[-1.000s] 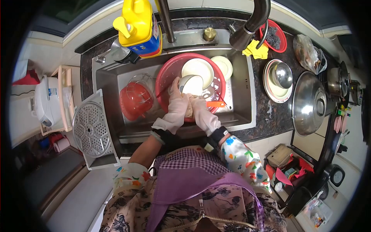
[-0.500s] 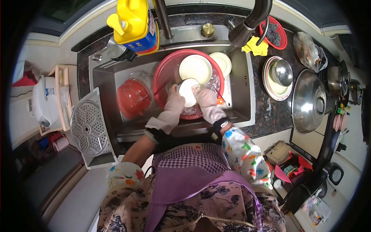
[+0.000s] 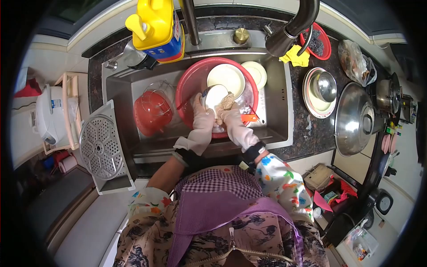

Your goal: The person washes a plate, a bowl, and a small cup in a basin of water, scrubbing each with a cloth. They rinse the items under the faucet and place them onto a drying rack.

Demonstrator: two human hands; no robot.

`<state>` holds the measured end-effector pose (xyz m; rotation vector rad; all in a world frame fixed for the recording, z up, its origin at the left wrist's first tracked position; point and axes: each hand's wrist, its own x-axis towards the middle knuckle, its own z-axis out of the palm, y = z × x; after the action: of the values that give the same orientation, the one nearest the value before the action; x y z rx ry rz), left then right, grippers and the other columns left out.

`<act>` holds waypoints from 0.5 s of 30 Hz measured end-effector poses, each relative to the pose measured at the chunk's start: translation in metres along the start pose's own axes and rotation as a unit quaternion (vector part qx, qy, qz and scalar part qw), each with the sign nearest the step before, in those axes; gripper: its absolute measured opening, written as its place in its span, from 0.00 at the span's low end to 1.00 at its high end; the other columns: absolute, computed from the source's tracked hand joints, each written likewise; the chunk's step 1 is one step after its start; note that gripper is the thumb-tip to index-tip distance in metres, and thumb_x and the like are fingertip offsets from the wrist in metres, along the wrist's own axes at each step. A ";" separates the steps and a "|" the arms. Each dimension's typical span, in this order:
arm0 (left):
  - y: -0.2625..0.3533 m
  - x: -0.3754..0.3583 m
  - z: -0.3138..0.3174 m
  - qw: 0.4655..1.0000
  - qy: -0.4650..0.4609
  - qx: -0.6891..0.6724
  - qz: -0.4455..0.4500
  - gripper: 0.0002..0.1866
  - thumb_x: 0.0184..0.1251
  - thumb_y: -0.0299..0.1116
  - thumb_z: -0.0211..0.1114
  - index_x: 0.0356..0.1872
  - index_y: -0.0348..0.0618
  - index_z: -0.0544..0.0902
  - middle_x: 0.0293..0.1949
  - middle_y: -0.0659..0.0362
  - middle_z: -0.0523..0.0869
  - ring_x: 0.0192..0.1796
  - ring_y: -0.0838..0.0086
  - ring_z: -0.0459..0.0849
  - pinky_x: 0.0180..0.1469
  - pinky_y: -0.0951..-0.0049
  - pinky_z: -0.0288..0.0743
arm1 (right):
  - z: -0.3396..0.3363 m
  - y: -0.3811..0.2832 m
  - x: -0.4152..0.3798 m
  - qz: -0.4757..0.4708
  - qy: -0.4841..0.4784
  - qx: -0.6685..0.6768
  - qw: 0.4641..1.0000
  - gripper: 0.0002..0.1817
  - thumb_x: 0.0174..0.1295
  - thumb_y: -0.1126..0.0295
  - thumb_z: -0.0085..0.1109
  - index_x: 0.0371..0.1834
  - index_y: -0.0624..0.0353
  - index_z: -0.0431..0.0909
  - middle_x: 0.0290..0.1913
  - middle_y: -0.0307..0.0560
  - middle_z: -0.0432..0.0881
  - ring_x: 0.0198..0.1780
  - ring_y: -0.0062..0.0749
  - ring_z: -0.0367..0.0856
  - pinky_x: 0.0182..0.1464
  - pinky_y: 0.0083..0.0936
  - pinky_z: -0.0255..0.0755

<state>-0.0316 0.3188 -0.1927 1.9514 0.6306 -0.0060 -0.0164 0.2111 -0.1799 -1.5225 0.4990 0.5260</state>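
Both my hands wear pale gloves and are over a red basin [image 3: 183, 84] in the sink. My left hand [image 3: 201, 111] grips the left side of a small white bowl [image 3: 216, 95], which is tilted with its pale inside facing up. My right hand [image 3: 226, 114] is closed around a tan, rough-textured scrubber [image 3: 227, 101], pressed at the bowl's right side. Just beyond, a larger cream bowl [image 3: 227, 78] rests in the basin. To the right of my right hand an orange-handled item [image 3: 249, 118] shows at the basin's edge.
A red colander [image 3: 152, 113] with a wire rack lies in the sink's left side. Cream plates [image 3: 255, 74] stand behind the basin. A yellow detergent jug [image 3: 155, 31] and dark faucet [image 3: 289, 33] rise at the back. Stacked bowls [image 3: 321, 91] and a large metal lid [image 3: 353, 120] sit right.
My right hand has shifted slightly left and down, and the tan scrubber now shows in it. The small bowl has tilted and turned a little, showing a dark blue edge.
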 end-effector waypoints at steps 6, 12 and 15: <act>0.063 0.001 -0.046 0.921 -0.258 -0.020 -0.290 0.35 0.51 0.18 0.49 0.66 0.41 0.58 0.55 0.45 0.72 0.35 0.62 0.84 0.30 0.67 0.80 | -0.027 -0.042 0.014 -0.298 0.006 -0.496 0.815 0.21 0.59 0.58 0.57 0.54 0.53 0.69 0.22 0.53 0.78 0.24 0.48 0.80 0.24 0.40 0.71; 0.020 -0.004 -0.008 0.984 -0.079 -0.105 -0.121 0.35 0.51 0.18 0.46 0.65 0.47 0.57 0.41 0.48 0.79 0.19 0.70 0.79 0.16 0.75 0.75 | -0.014 -0.043 -0.001 0.102 -0.003 -0.106 0.989 0.19 0.63 0.52 0.50 0.41 0.59 0.74 0.17 0.54 0.77 0.18 0.44 0.78 0.19 0.37 0.70; 0.048 -0.001 -0.025 0.972 -0.068 -0.133 -0.181 0.33 0.53 0.18 0.46 0.65 0.46 0.57 0.37 0.49 0.79 0.17 0.69 0.77 0.17 0.72 0.75 | -0.022 -0.015 0.018 0.120 -0.053 -0.201 0.971 0.22 0.63 0.49 0.50 0.38 0.60 0.76 0.18 0.53 0.78 0.18 0.41 0.79 0.20 0.33 0.71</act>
<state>-0.0186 0.3242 -0.1400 1.5433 0.8419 -0.2664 0.0075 0.1898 -0.1793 -1.8178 0.5169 0.9360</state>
